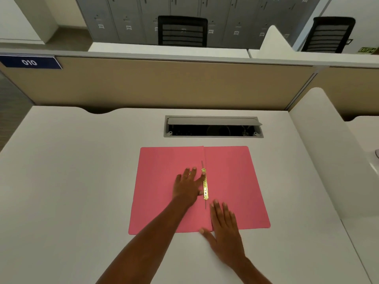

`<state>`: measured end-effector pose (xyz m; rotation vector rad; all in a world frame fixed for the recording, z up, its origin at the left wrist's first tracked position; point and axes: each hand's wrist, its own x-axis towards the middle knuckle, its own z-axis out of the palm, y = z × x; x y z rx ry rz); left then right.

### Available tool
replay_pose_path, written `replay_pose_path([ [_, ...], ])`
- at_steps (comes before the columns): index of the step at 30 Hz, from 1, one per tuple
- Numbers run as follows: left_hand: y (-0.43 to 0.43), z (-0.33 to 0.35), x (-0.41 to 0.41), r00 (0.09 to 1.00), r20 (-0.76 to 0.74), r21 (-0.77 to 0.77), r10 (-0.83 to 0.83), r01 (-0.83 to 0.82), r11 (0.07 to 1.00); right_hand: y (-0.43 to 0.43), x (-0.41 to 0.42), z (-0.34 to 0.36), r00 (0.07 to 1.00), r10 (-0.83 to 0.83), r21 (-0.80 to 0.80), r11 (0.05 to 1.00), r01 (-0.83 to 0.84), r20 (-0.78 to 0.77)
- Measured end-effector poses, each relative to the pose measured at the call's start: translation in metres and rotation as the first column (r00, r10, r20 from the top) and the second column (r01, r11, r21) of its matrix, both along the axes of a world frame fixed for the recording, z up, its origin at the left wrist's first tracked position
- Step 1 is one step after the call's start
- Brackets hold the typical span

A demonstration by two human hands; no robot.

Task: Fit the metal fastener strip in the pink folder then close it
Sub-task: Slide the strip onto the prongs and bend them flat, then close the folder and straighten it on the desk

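The pink folder (235, 187) lies open and flat on the white desk (71, 191). A gold metal fastener strip (205, 186) runs along its centre fold, with thin grey prongs showing beyond both ends. My left hand (187, 186) rests flat on the left leaf, fingers spread, index finger and thumb touching the strip's left side. My right hand (224, 228) lies palm down over the folder's near edge, just right of the fold, fingertips a little short of the strip's near end. Neither hand grips anything.
An open cable hatch (213, 127) is set into the desk just beyond the folder. A beige partition (164, 85) closes the far side and a white divider (320, 144) stands on the right. Two black chairs stand behind the partition.
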<state>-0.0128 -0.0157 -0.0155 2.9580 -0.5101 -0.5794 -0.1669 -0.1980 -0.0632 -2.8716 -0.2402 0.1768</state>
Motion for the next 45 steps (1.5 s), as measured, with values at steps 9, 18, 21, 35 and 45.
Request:
replay_pose_path([
  [9,0.014,-0.002,-0.005,0.997,-0.072,-0.089,0.013,-0.019,0.996,-0.003,-0.014,0.007,0.999,0.010,-0.068,0.998,-0.013,-0.035],
  [18,0.082,-0.042,-0.146,0.827,0.094,-0.182,0.554,-0.532,0.827,-0.004,-0.014,0.005,0.999,0.012,-0.040,0.999,-0.014,-0.045],
  [21,0.090,-0.037,-0.175,0.689,0.041,-0.195,0.724,-0.705,0.682,-0.005,-0.015,0.005,0.999,0.008,-0.036,0.999,-0.010,-0.047],
  [35,0.117,0.024,-0.139,0.307,-0.256,-0.419,0.916,-0.890,0.181,-0.003,-0.013,0.008,0.997,0.018,-0.009,1.000,-0.019,-0.077],
  [45,0.148,0.027,-0.125,0.121,-0.503,-0.477,0.856,-0.865,-0.157,-0.003,-0.014,0.012,0.995,0.031,0.004,1.000,-0.031,-0.096],
])
